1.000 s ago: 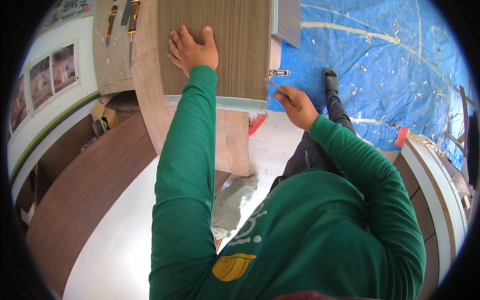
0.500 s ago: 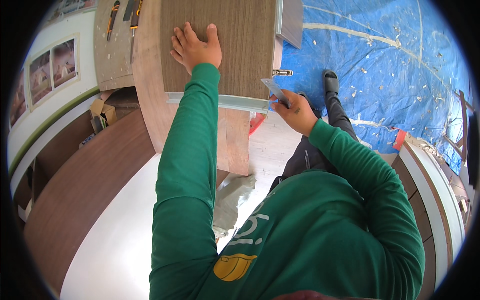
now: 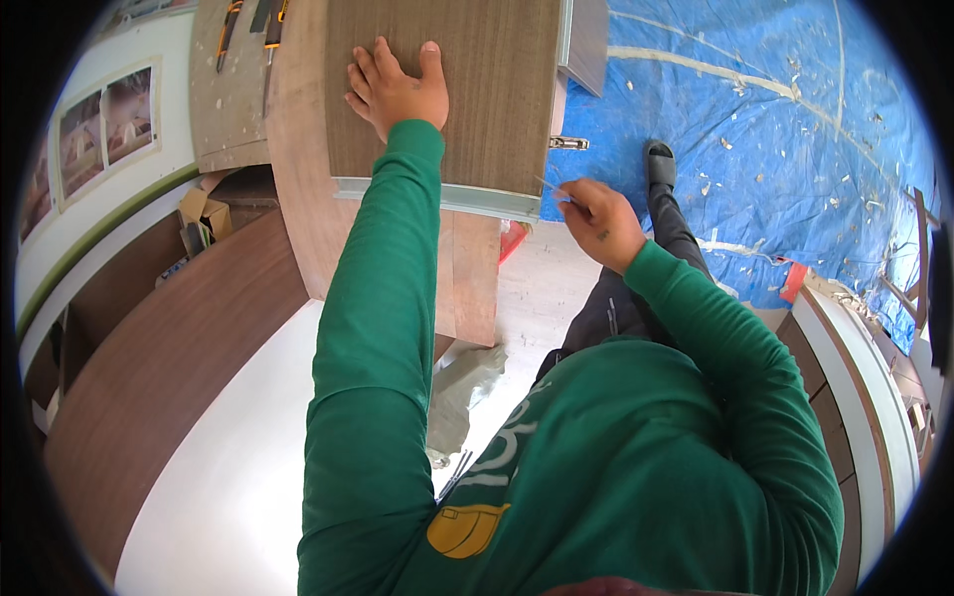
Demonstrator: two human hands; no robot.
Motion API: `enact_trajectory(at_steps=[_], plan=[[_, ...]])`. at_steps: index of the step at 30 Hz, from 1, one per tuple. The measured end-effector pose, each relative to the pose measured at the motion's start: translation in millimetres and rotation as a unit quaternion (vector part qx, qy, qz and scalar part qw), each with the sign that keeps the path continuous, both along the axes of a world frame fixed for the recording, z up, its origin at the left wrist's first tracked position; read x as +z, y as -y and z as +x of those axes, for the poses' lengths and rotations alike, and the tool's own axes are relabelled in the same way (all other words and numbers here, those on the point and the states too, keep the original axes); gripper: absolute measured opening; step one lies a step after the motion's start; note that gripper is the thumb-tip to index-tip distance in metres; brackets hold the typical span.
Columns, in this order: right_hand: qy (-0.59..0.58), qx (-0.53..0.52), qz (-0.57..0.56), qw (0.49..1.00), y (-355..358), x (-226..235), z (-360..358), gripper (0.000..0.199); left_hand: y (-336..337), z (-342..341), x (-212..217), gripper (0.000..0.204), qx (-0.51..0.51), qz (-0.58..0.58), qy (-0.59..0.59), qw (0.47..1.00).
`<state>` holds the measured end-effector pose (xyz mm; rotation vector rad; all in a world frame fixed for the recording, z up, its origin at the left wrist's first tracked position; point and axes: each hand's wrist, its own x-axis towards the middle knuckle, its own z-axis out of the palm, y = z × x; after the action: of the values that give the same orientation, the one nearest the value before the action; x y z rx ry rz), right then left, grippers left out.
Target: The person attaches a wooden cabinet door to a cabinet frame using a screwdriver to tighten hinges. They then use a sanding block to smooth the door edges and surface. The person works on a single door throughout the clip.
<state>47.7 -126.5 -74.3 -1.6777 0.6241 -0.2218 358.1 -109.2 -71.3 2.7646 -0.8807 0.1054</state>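
Right of centre, the person's right grip [image 3: 606,225] is pinching a thin strip [image 3: 550,185] near the corner of a wood-grain panel [image 3: 497,99] lying at upper centre. A metal hinge [image 3: 569,143] is jutting past its right edge. The left grip [image 3: 405,96] is resting spread on the panel. Orange-and-black tools [image 3: 228,40] are lying upper left.

Panel [image 3: 487,109] under the left hand [image 3: 405,96] (tools [image 3: 229,38] further left), right hand [image 3: 606,226] just beside its near corner
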Motion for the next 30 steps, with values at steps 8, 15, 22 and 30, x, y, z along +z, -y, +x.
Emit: enact_trajectory(at_steps=[8,15,22,30], plan=[[-0.041,0.264,0.026,0.963,19.1,18.5,17.3,0.064,1.5,1.0,3.8,0.082,0.0,0.003,-0.005,1.0],[-0.185,0.126,0.05,0.973,33.5,-5.4,-61.3,0.033,-2.5,1.0,2.7,0.082,0.01,0.01,-0.008,1.0],[-0.123,-0.045,0.194,0.972,60.5,19.0,-52.8,0.035,1.5,0.0,3.6,0.082,0.014,0.017,-0.012,1.0],[0.06,0.108,-0.08,0.989,80.7,-2.5,5.0,0.015,6.1,-0.8,6.1,0.081,0.016,0.034,-0.009,0.999]])
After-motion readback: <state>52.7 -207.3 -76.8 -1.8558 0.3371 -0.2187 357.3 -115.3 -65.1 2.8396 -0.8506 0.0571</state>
